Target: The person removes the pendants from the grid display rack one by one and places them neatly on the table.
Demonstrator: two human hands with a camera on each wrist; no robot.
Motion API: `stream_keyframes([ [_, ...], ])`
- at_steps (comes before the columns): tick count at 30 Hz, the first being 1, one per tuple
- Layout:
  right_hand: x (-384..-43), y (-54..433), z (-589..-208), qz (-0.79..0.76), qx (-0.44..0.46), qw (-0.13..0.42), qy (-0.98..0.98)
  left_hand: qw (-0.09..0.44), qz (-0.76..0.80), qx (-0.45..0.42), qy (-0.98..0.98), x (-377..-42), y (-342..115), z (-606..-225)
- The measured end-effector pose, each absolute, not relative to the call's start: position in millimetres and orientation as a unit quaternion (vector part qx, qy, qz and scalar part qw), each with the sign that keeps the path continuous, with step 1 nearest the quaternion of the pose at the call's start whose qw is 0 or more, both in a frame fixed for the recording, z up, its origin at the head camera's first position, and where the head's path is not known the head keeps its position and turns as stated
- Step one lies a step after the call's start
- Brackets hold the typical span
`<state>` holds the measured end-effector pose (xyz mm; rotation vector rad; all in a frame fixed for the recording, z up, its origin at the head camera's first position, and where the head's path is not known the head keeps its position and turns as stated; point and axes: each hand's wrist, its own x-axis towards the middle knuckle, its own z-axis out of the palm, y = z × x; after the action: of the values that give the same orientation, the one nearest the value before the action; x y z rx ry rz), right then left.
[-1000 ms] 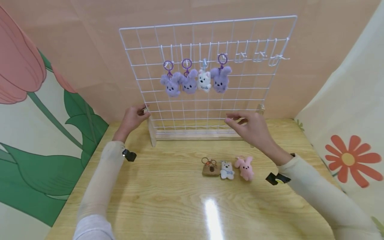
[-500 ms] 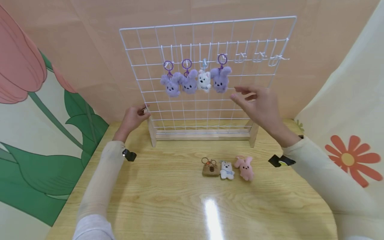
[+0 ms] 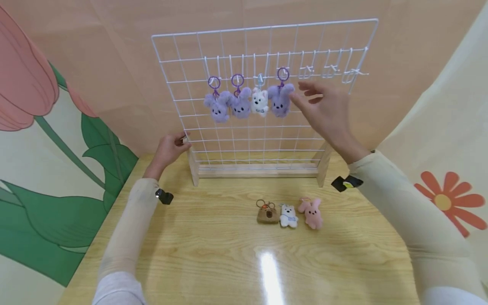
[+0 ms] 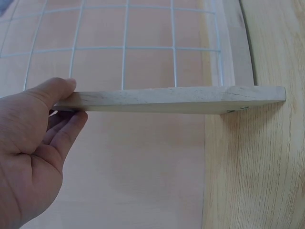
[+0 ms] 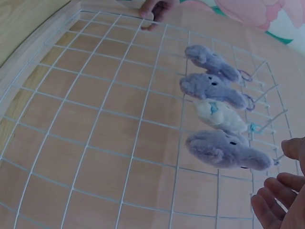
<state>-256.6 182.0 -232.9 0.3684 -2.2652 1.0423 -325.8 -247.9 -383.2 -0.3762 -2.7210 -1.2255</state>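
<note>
A white wire grid rack (image 3: pixel 244 140) stands in a wooden base. Three purple plush bunny keychains hang from its hooks, with a white plush bear keychain (image 3: pixel 259 103) among them. My left hand (image 3: pixel 170 149) pinches the top of the rack's left wooden upright (image 4: pixel 167 98) between thumb and fingers. Close to the rightmost purple bunny keychain (image 3: pixel 280 101), my right hand (image 3: pixel 328 109) is raised, thumb and fingers apart with nothing between them. In the right wrist view its fingers (image 5: pixel 268 202) appear beside that keychain's ring end.
On the wooden table (image 3: pixel 213 250) lie a brown plush keychain (image 3: pixel 268 215), a white bear keychain (image 3: pixel 288 216) and a pink bunny keychain (image 3: pixel 312 214). Three bare hooks (image 3: pixel 329 71) hang at the rack's upper right. Patterned cloth surrounds the table.
My right hand has risen from low in front of the rack to beside the rightmost purple bunny keychain. The left hand keeps its hold on the upright.
</note>
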Motion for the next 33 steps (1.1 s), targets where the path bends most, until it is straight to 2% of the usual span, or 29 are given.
stream_keyframes([
  [15, -288.5, 165.7, -236.8, 0.440, 0.122, 0.311, -0.834, 0.066, -0.411, -0.124, -0.901, -324.9, -248.4, -382.4],
  [33, -298.6, 155.6, -234.3, 0.477, 0.099, 0.300, -0.820, 0.068, -0.410, -0.132, -0.900, -324.6, -249.5, -384.3],
])
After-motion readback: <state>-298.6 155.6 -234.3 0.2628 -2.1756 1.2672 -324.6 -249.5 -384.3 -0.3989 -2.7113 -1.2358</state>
